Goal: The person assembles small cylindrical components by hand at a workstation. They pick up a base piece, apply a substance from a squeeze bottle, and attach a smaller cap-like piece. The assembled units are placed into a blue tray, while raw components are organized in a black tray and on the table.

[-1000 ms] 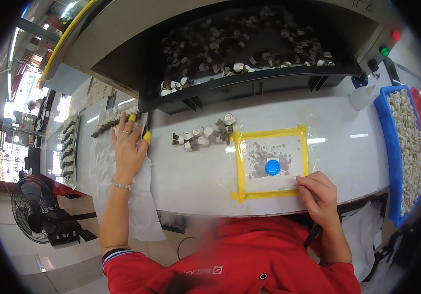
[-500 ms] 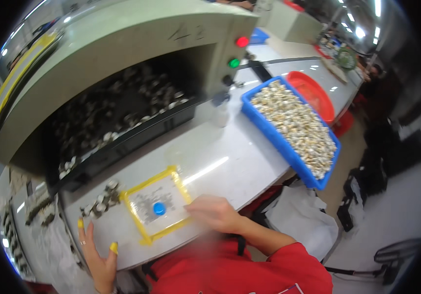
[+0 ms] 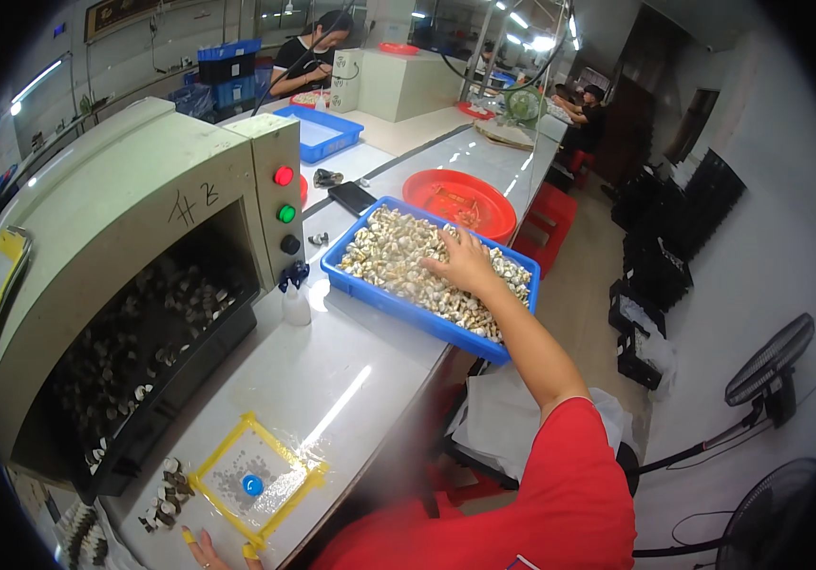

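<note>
My right hand reaches forward to a blue tray heaped with small white, yellow and brown shell-like pieces. Its fingers are spread on the heap, and nothing shows gripped in them. Low at the left, my left hand rests by the table with fingers apart and yellow covers on two fingertips; the picture's edge cuts off its rest. Just above it lies a clear sheet framed in yellow tape, bearing grey marks and a round blue cap-like piece. A small pile of dark and white pieces sits beside the sheet.
A pale machine with red and green lights stands at left, dark and white pieces in its black tray. A small bottle, a phone and a red basin surround the blue tray. Fans stand at right; people work farther back.
My right hand has left the taped sheet's edge and moved forward and right onto the heap in the blue tray. The view has swung up and right; my left hand now shows only partly.
</note>
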The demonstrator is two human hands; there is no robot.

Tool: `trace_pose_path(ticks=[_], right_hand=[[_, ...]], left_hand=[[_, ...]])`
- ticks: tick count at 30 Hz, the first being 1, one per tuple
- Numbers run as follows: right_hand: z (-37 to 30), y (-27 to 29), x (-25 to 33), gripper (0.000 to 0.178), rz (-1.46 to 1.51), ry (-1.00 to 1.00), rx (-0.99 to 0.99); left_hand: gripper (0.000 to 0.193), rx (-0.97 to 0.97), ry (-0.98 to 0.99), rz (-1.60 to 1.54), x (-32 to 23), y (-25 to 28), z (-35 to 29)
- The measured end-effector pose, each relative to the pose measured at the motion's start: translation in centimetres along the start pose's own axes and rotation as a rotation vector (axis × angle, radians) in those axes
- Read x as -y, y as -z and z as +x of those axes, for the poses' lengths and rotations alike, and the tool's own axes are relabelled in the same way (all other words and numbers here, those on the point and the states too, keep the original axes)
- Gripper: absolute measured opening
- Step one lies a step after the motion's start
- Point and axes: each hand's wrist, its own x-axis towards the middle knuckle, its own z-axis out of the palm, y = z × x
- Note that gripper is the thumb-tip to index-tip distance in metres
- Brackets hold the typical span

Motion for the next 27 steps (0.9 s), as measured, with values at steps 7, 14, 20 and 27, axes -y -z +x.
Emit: trace_pose_path(ticks=[7,14,20,27], right_hand=[[-1.7,-0.8,1.5,0.068,0.017,0.152,0.113],[-0.5,-3.0,0.9,0.061,-0.028,0.206,-0.081],[-0.1,-3.2,1.8,0.042,0.052,0.249,-0.091],[1.2,-3.2,2.3,0.037,0.074,0.278,-0.121]], left_hand=[[0.067,0.023,0.009,0.009,0.3,-0.1,-0.1],[0.066,0.066,-0.038,0.021,0.4,-0.6,0.2],[0.063,0.010,-0.055,0.028,0.6,-0.5,-0.1],[0.056,-0.002,-0.085,0.027,-0.1,-0.3,0.5]])
